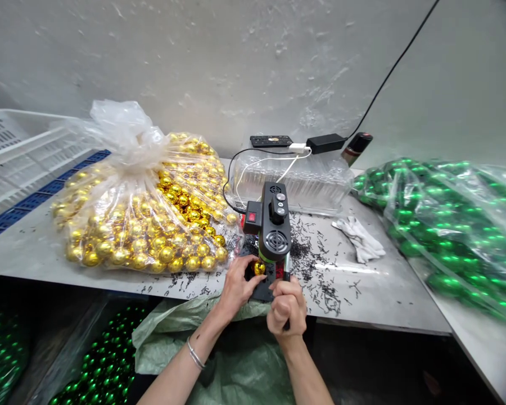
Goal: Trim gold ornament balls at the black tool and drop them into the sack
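My left hand (pixel 238 286) pinches a shiny gold ball bauble (pixel 259 268) between thumb and fingers. The bauble sits beneath the head of a small black bench machine (pixel 275 225), which has round vents, silver buttons and a red switch. To the right of it, my right hand (pixel 288 306) is closed in a fist around a slim black handle (pixel 287 275). A silver section shows above that fist; I cannot tell whether it joins the machine. Something red (pixel 279 271) lies between the two hands at the machine's base.
A clear bag of gold baubles (pixel 152 225) stands left; a bag of green baubles (pixel 451 208) lies right. Behind the machine is a clear plastic box (pixel 320 180) with cables and a power adapter (pixel 326 143). Black scraps (pixel 320 281) litter the table near a white glove (pixel 360 239).
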{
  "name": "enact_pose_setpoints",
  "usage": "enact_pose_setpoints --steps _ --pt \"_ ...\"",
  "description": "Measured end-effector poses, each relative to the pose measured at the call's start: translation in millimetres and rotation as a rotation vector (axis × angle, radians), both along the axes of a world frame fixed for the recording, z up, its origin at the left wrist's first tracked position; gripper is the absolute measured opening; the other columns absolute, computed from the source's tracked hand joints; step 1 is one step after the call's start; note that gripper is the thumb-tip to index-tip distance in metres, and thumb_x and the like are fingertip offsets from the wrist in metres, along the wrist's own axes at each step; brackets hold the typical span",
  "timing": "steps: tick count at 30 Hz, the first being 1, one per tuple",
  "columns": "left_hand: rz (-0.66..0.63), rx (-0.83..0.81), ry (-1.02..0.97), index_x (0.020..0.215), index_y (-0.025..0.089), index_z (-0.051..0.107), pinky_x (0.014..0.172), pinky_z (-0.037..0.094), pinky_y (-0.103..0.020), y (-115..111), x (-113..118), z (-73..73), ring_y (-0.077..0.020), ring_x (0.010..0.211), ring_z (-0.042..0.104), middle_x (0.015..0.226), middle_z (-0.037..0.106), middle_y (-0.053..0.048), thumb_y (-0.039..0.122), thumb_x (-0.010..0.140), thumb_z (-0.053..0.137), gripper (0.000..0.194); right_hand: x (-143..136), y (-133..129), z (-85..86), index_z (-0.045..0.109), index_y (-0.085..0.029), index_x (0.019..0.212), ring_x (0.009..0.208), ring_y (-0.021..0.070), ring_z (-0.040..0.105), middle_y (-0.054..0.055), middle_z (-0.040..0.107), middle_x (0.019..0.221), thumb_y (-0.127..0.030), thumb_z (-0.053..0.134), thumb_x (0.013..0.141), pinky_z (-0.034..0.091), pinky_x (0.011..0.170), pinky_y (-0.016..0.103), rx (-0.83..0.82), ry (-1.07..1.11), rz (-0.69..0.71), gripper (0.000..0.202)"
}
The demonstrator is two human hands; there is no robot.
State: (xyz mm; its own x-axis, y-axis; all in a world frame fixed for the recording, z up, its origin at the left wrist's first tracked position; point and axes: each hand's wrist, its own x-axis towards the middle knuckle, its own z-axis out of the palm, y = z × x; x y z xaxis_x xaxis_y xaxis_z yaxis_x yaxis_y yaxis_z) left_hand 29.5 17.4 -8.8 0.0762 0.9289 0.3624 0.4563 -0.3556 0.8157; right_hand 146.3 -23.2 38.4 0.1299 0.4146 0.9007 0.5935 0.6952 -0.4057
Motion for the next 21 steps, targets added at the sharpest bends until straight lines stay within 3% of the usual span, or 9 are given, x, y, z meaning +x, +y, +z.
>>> enact_pose_setpoints --steps 7,15,18,21 --pt "0.001 0.012 -0.018 0.107 0.020 0.063 0.083 0.054 -0.037 0 1 -1.1 -0.0227 0.092 0.066 0.099 0.071 -0.007 0.024 0.080 0.072 0.029 5 3 -1.5 0.043 -0.021 0.070 0.064 0.0113 0.052 -0.001 0.049 0.073 -0.019 0.034 0.098 0.050 0.067 0.032 0.012 -0.131 0.014 0.030" --pt "0.032 -0.023 -0.054 0.106 0.019 0.064 0.084 0.055 -0.038 2 -1 8.0 -0.0231 0.092 0.067 0.099 0.071 -0.007 0.029 0.081 0.072 0.029 -6 -7 57.8 0.041 -0.021 0.064 0.059 0.0126 0.049 -0.001 0.045 0.061 -0.007 0.042 0.091 0.037 0.053 0.028 -0.116 0.121 -0.018 0.030" --pt "0.014 0.014 -0.017 0.109 0.020 0.062 0.085 0.056 -0.038 -22 -18 12.5 -0.0233 0.094 0.068 0.102 0.071 -0.008 0.033 0.085 0.070 0.029 -4 -9 67.3 0.041 -0.021 0.064 0.060 0.0125 0.049 -0.001 0.045 0.061 -0.005 0.043 0.090 0.036 0.054 0.028 -0.155 0.107 0.004 0.031" --pt "-0.181 0.071 0.107 0.117 0.023 0.059 0.090 0.056 -0.035 -70 -41 6.6 -0.0231 0.103 0.067 0.111 0.070 -0.009 0.036 0.088 0.067 0.033 -2 -9 64.8 0.041 -0.021 0.064 0.061 0.0128 0.049 -0.001 0.045 0.061 -0.005 0.044 0.090 0.035 0.055 0.028 -0.160 0.080 0.033 0.031"
